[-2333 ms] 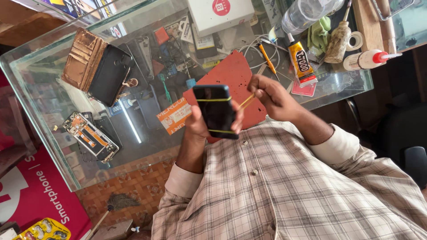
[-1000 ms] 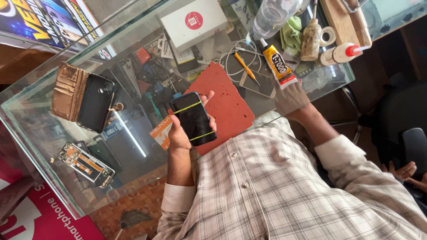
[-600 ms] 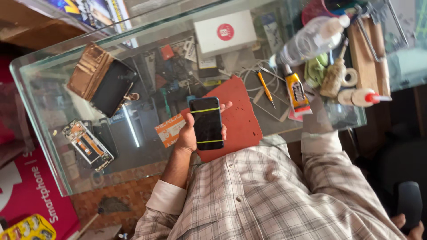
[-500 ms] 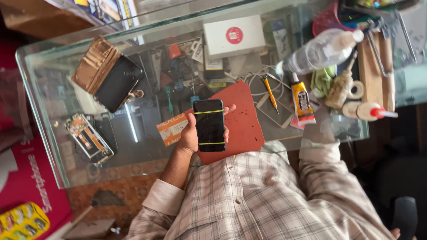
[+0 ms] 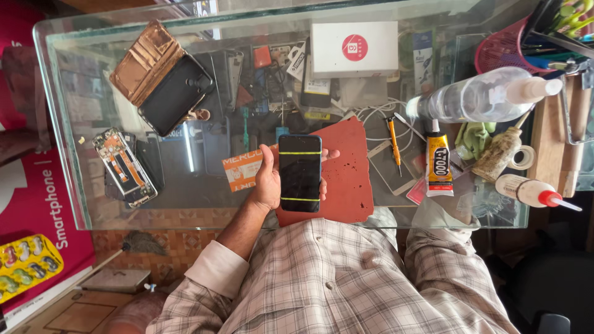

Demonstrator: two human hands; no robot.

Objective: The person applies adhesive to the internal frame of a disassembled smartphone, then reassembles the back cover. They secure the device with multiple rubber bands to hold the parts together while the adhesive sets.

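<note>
Head view: the left hand (image 5: 269, 179) holds a dark smartphone (image 5: 300, 173) upright above the red work mat (image 5: 346, 179), fingers wrapped round its far edge and thumb along the near edge; two yellow bands cross the phone's face, one near each end. Compared with the frames from about two seconds ago, the right hand has left the phone, where it held a thin stick against the edge, and has withdrawn past the glue tube (image 5: 438, 166). It is now out of sight under the table rim, only the checked sleeve (image 5: 442, 244) showing, so its finger state cannot be told. The phone is therefore supported by one hand alone, which suggests edge work is paused. The surface is a glass-topped counter (image 5: 74, 204) with phone parts visible beneath it. On it lie an orange card (image 5: 240, 169), a small screwdriver (image 5: 394, 143), a clear squeeze bottle (image 5: 476, 100), a white box (image 5: 354, 48), a brown wallet case (image 5: 162, 77) and a stripped phone frame (image 5: 124, 166). Red packaging (image 5: 37, 210) stands at the left on a tiled floor.
</note>
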